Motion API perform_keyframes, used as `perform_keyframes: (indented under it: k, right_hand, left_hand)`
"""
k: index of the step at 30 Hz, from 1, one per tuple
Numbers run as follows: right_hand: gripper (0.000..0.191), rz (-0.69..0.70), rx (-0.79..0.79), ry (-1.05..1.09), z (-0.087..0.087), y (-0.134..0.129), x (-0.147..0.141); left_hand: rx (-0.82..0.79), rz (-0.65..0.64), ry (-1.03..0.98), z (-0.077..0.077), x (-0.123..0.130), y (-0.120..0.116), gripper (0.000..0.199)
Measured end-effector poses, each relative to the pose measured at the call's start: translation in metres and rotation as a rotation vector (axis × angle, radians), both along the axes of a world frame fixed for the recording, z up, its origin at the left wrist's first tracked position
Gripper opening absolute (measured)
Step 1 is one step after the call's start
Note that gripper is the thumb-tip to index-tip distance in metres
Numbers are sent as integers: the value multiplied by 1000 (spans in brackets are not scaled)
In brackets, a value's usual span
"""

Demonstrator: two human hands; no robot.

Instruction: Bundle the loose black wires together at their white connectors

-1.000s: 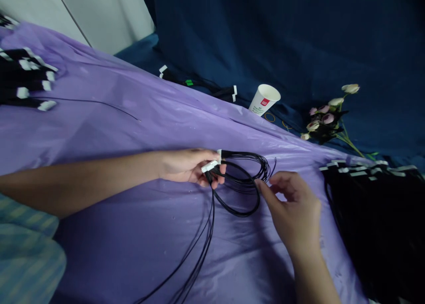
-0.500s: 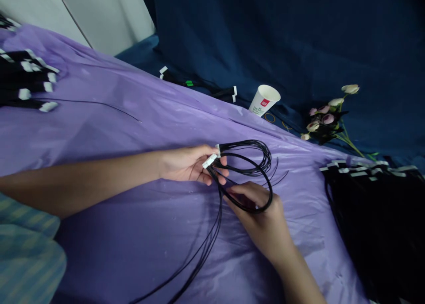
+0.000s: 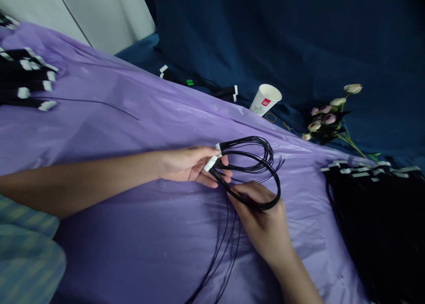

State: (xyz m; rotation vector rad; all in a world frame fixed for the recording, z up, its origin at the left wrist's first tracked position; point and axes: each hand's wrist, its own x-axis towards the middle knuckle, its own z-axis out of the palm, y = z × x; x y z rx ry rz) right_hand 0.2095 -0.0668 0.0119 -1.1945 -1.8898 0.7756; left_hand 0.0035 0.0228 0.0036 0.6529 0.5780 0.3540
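Above a purple sheet (image 3: 126, 237), my left hand (image 3: 195, 166) is closed around a bundle of thin black cables (image 3: 262, 167) bent into loops. Two white connectors (image 3: 210, 163) sit at its thumb and fingers, one above the other. My right hand (image 3: 260, 215) pinches the lower loop of the same cables, thumb and index finger together on it. Several loose cable strands (image 3: 229, 251) hang down between the hands to the bottom edge. Short thin ends stick out to the right of the loops.
Black cables with white connectors (image 3: 375, 215) lie piled at right, with more cable bundles (image 3: 23, 80) at left. One thin wire (image 3: 99, 102) trails from those. Along the back edge are a paper cup (image 3: 265, 100), rubber bands (image 3: 270, 117), artificial flowers (image 3: 328, 118) and another cable bundle (image 3: 222, 93).
My right hand has drawn the lower cable loop slightly right, and the loop is wider. The hanging strands have swung right, closer to my right wrist. My left hand stays nearly in place.
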Motion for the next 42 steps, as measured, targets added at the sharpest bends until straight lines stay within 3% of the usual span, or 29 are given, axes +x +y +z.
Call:
perform_keyframes:
  k: [5,10,13,17,19,23,26,31,37,42]
  right_hand:
    - [8,-54,3,4,3,0,1]
    - [13,-161,-157,34,1,0,1]
    - [19,-212,-330,221,4,1,7]
    - [28,-192,-743,559,16,3,28]
    - [27,-207,-820,675,24,5,41]
    - [18,-221,-658,781,34,9,56]
    - [11,-267,-502,807,32,10,61]
    - [30,-313,-417,857,23,8,60]
    - [10,-414,-265,879,21,7,44]
    - [17,-301,-259,902,26,2,38]
  left_hand:
    - [4,-16,9,-3,0,1,25]
    - [20,-6,33,2,0,-1,25]
    - [30,12,84,7,1,-3,24]
    - [42,5,79,9,2,-4,27]
    - [45,2,81,9,2,-4,27]
    - [17,-13,95,10,2,-4,27]
    - [18,-20,96,11,2,-4,26]
    - [64,-49,81,4,-1,-2,23]
    - [134,-100,51,-4,-2,-2,26]
    - [168,-155,-2,-6,-3,-2,25]
